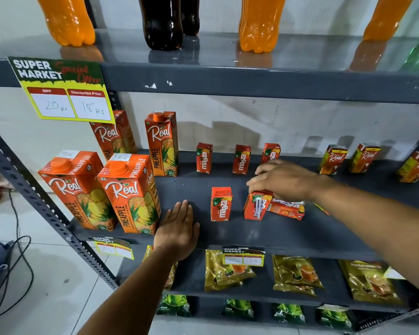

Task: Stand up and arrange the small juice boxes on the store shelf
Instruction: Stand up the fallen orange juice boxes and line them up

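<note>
Three small red Maaza juice boxes stand in a back row on the grey shelf (228, 235): one at the left (204, 157), one in the middle (241, 159), one at the right (271, 153). Nearer the front, another small box (220, 204) stands upright. My right hand (284, 180) grips the top of a tilted small box (256, 206) with its straw side facing me. Right behind it, one more small box (287, 209) lies flat. My left hand (178, 228) rests flat on the shelf's front edge, fingers together, holding nothing.
Tall Real pineapple cartons (128, 192) stand at the shelf's left. Small Real boxes (333, 159) stand at the back right. Soda bottles (259, 22) fill the shelf above, tea packets (296, 274) the shelf below. A price sign (65, 90) hangs at the upper left.
</note>
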Motion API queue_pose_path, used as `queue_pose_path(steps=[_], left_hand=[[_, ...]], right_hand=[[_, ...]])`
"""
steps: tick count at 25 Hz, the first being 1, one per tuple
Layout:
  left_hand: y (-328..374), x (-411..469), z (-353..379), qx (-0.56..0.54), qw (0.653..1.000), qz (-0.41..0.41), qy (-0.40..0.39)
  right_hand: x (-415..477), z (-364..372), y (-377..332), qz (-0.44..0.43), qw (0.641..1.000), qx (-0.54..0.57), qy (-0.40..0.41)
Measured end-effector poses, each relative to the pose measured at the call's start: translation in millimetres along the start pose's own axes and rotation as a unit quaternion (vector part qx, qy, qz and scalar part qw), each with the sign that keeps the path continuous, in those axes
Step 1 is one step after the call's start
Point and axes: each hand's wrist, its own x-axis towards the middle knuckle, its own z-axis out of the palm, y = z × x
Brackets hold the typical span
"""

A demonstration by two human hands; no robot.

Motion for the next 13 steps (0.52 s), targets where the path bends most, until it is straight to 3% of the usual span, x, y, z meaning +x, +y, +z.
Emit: queue_pose_path(steps=[9, 13], left_hand=[[0.8, 0.6, -0.7, 0.004, 1.000, -0.007, -0.012], [1.6, 0.6, -1.1, 0.008, 1.000, -0.009, -0.015]], right_hand=[[9.5, -0.1, -6.4, -0.032, 0.998, -0.054, 0.004], [12.4, -4.0, -9.4, 0.001, 1.000, -0.008, -0.015]])
